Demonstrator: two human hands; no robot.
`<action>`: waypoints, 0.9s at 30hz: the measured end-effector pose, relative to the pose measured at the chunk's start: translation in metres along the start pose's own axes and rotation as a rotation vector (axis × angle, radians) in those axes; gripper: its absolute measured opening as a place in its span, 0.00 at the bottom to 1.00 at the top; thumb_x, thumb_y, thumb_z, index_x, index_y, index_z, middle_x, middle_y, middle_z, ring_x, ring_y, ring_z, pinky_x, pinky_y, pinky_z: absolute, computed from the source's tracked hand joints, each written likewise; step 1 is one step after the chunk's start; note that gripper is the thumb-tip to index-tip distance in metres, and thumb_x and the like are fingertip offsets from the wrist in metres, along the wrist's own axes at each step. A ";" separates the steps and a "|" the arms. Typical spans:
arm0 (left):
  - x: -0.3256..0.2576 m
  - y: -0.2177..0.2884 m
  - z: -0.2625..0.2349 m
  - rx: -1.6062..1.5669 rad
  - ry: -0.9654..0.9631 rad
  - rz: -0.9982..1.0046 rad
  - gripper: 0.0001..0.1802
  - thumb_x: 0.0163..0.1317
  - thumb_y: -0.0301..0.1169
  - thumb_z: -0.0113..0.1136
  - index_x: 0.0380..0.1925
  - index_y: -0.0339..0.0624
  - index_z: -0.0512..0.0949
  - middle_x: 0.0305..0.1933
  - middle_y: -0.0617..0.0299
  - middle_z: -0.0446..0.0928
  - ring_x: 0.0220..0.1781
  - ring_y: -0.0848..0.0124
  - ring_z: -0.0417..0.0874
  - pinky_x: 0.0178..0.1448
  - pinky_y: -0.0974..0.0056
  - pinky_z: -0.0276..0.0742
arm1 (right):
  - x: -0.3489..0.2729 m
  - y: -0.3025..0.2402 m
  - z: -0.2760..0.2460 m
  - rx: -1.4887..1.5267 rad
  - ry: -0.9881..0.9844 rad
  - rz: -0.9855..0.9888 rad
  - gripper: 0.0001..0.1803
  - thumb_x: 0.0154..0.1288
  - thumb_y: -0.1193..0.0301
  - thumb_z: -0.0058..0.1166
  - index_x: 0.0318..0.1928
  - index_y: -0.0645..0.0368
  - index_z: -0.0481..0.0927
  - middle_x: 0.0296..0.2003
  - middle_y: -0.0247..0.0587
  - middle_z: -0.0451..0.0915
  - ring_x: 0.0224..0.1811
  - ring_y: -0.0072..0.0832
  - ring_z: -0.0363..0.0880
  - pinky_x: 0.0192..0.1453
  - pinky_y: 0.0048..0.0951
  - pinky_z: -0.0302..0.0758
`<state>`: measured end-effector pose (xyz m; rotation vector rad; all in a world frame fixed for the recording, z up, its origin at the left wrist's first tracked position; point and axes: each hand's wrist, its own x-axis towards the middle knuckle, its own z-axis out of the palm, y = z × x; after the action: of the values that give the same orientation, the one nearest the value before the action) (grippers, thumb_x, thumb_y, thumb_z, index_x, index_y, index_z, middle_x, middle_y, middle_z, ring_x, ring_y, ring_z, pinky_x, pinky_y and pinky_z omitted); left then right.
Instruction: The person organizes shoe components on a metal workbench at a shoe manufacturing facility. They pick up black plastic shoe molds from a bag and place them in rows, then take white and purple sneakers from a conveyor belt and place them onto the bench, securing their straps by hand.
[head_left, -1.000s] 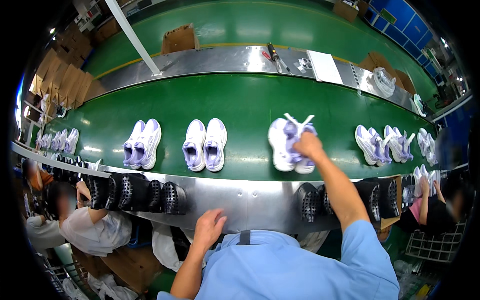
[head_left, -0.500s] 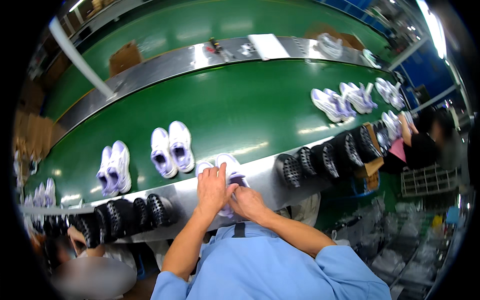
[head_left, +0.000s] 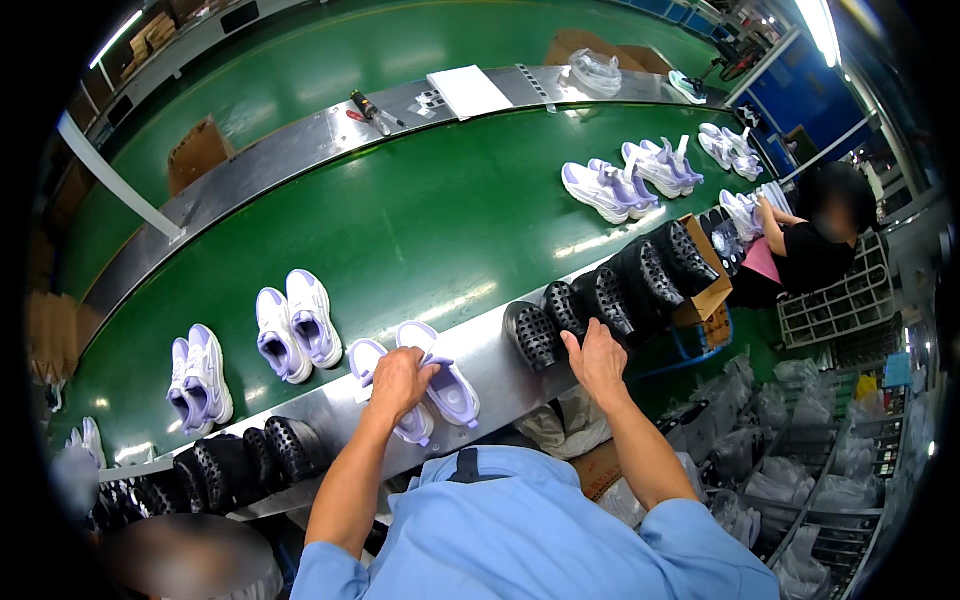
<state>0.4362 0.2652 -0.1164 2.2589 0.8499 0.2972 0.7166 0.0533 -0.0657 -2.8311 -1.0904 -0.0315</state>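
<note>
Now, entries run from the left of the head view to the right.
Far-left pair: two white and lilac sneakers [head_left: 200, 375] lie side by side on the green conveyor belt [head_left: 420, 210], soles down, toes toward the far side.
Lower-left stack: black perforated soles [head_left: 240, 465] stand on edge along the steel rim [head_left: 330, 410], packed against each other.
Second pair: another white and lilac pair [head_left: 295, 325] sits just right of the first, apart from it.
Left hand [head_left: 400, 380]: palm down, fingers curled over the pair of sneakers [head_left: 420, 385] at the belt's near edge; it grips where the two shoes meet. This pair rests partly on the steel rim, directly in front of the person's blue shirt.
Right hand [head_left: 597, 360]: fingers spread and bent, fingertips pressed on a black sole [head_left: 570, 310] in the right-hand row [head_left: 640, 275]; whether it is clasping the sole or only touching it, I cannot tell.
Right-hand row: the soles lean in a line along the rim toward a cardboard box [head_left: 705, 290].
Far right: more lilac pairs [head_left: 625, 180] lie on the belt; a seated co-worker in black [head_left: 810, 250] is beside them.
</note>
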 end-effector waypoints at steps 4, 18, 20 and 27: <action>0.013 0.000 -0.010 -0.064 -0.229 -0.131 0.27 0.69 0.49 0.65 0.26 0.31 0.81 0.31 0.38 0.81 0.36 0.45 0.83 0.43 0.46 0.75 | 0.006 0.005 0.007 -0.137 -0.024 -0.032 0.26 0.71 0.47 0.60 0.44 0.62 0.78 0.38 0.53 0.84 0.38 0.54 0.88 0.41 0.54 0.83; 0.033 -0.010 0.012 -0.050 -0.332 -0.085 0.25 0.72 0.49 0.60 0.35 0.33 0.83 0.37 0.37 0.83 0.43 0.43 0.85 0.49 0.45 0.77 | -0.065 -0.083 -0.066 0.497 -0.758 -0.302 0.25 0.68 0.53 0.63 0.39 0.69 0.85 0.32 0.64 0.84 0.36 0.58 0.85 0.42 0.50 0.79; 0.029 -0.002 0.010 -0.072 -0.366 -0.014 0.24 0.72 0.47 0.60 0.36 0.32 0.83 0.38 0.35 0.83 0.43 0.42 0.85 0.49 0.45 0.78 | -0.066 -0.094 -0.049 0.413 -0.794 -0.245 0.25 0.68 0.53 0.62 0.37 0.69 0.85 0.31 0.64 0.84 0.38 0.59 0.86 0.45 0.53 0.80; 0.033 0.034 0.025 -0.230 -0.415 0.140 0.19 0.71 0.41 0.62 0.35 0.31 0.83 0.38 0.36 0.83 0.46 0.40 0.84 0.50 0.43 0.77 | -0.083 -0.112 0.055 0.177 -0.297 -0.384 0.17 0.66 0.64 0.62 0.43 0.69 0.81 0.31 0.61 0.84 0.34 0.57 0.87 0.41 0.57 0.83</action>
<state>0.4889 0.2553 -0.1126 2.0624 0.4190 -0.0154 0.5786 0.0863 -0.1152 -2.4823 -1.5942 0.4434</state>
